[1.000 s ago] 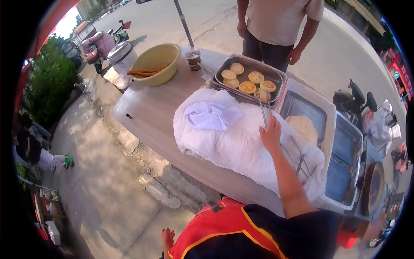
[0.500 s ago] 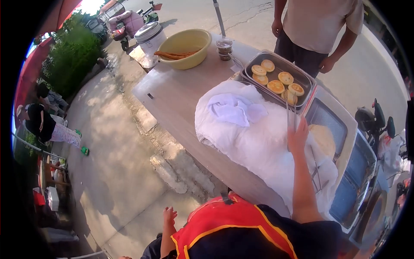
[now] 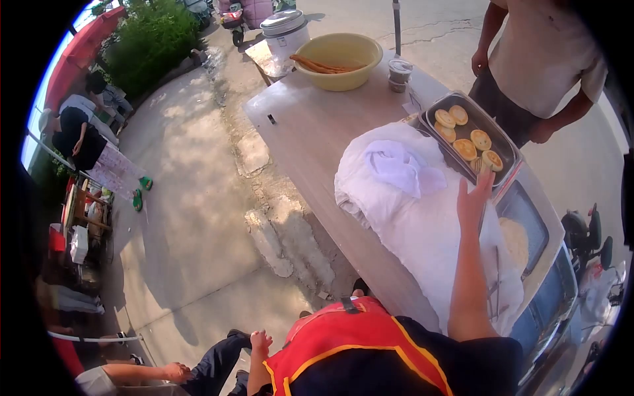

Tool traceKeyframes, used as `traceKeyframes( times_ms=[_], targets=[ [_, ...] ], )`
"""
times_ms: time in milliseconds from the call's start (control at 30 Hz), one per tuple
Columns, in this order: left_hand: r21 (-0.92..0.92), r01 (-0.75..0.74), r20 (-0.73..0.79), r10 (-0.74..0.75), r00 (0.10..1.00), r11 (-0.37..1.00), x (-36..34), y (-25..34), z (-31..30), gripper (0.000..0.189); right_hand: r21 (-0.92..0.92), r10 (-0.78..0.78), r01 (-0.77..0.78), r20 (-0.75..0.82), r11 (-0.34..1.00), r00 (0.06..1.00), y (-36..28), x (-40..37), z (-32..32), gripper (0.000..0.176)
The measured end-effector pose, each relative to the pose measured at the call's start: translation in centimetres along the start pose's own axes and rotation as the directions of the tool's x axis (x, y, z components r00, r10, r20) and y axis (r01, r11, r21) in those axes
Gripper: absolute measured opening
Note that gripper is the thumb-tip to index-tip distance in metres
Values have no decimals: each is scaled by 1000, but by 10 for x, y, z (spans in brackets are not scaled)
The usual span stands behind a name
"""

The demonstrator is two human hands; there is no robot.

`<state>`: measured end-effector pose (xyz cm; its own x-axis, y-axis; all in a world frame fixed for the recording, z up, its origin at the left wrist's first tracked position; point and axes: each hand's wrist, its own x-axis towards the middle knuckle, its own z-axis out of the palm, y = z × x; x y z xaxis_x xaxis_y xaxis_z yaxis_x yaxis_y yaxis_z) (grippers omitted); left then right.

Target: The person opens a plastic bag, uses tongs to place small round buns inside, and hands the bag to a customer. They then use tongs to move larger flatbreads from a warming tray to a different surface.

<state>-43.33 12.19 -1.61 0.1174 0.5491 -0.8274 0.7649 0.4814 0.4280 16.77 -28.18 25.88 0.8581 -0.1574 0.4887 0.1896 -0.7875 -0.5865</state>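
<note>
My right hand (image 3: 474, 198) reaches to the near edge of a metal tray (image 3: 512, 142), thumb spread away from the fingers. Several round browned flatbreads (image 3: 481, 139) lie in that tray. Tong tips (image 3: 477, 164) show just past my fingertips; my hand hides most of these tongs. Below my forearm, a white cloth (image 3: 409, 221) covers a bulky mound, with a smaller folded white cloth (image 3: 399, 168) on top. Another pair of tongs (image 3: 496, 280) rests at the cloth's right side. My left hand (image 3: 261, 342) hangs beside the red apron (image 3: 330, 330), fingers loosely curled and nothing visible in it.
A yellow basin (image 3: 340, 76) with fried dough sticks stands on the table (image 3: 297, 119), beside stacked small tubs (image 3: 399, 72). A white bucket (image 3: 285, 33) is behind. One person (image 3: 535, 72) stands across the table; another person's hand (image 3: 177, 373) is at lower left. Metal trays (image 3: 538, 300) line the right.
My right hand has moved forward along the tongs to the tray, its grip loosened. The left hand's fingers have curled more. The view has swung left, bringing another person's arm and legs into sight.
</note>
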Motion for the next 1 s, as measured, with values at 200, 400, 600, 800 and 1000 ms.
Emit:
traceKeyframes(
  times_ms=[200, 400, 600, 800, 1000],
  targets=[
    [-387, -45, -302, -81, 950, 921, -69, 11, 12, 60, -86, -429, 421, -144, 903, 892, -41, -12, 43, 62],
    [-184, -105, -487, 2, 874, 977, -108, -16, -4, 58, 462, -727, 696, -146, 549, 671, -177, -99, 82, 64],
    [-353, 162, -446, -318, 836, 922, -122, -139, -51, 46, 660, -837, 652, -63, 374, 544, -286, -227, 76, 64],
    [-732, 62, -512, -607, 607, 679, -199, -267, -110, 36, 799, -914, 567, -58, 200, 402, -370, -328, 62, 64],
    [-714, -502, -581, -813, 35, 488, -314, -383, -145, 32, 888, -960, 453, -49, 84, 275, -402, -393, 54, 64]
  ],
)
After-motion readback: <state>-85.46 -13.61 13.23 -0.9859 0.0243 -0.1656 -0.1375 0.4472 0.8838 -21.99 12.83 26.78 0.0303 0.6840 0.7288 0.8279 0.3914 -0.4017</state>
